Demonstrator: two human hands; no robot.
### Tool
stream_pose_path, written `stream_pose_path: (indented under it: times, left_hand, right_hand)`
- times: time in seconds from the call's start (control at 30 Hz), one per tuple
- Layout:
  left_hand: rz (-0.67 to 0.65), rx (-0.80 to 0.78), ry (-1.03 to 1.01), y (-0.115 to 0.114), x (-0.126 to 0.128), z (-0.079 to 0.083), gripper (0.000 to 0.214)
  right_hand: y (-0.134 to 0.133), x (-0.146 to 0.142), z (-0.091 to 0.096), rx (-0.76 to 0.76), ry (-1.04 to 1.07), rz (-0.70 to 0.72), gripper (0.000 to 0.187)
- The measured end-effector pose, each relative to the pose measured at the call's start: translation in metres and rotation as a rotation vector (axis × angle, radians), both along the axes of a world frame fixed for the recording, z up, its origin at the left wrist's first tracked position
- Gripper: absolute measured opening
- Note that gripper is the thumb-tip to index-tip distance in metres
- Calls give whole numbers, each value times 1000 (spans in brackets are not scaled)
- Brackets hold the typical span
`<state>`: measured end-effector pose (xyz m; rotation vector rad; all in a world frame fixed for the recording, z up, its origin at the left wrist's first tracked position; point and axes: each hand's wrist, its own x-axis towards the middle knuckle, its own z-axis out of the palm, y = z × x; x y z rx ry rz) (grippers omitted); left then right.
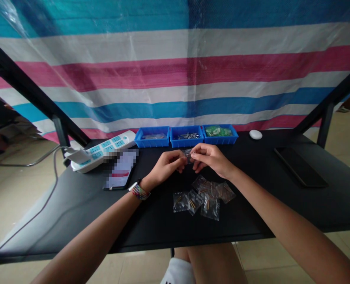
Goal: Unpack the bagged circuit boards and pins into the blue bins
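Between my two hands is a small clear plastic bag, held up just in front of the blue bins. My left hand pinches its left side between thumb and fingers. On the other side, my right hand grips the bag with thumb and forefinger; fingers partly hide it, and its contents are unclear. Below the hands lies a loose pile of clear bags, several of them with thin brass-coloured pins inside. The middle blue bin holds silvery nails or pins.
The left blue bin holds clear bags; the right blue bin holds green packets. A white power strip and a lit phone lie left. To the right are a white mouse-like object and a dark phone.
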<state>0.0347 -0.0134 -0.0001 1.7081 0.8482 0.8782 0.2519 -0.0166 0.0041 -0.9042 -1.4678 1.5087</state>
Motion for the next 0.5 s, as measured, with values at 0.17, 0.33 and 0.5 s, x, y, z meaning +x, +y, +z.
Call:
stream_pose_path:
  times: [0.17, 0.33, 0.5]
  left_hand:
    - [47, 23, 32, 4, -2, -3, 48]
    - [41, -83, -58, 8, -3, -8, 63]
    - [32, -178, -162, 7, -1, -9, 52]
  right_hand:
    - [1, 0, -1, 84, 8, -70, 33]
    - [-1, -2, 0, 244, 58, -176, 23]
    - [0, -2, -7, 445, -19, -208, 9]
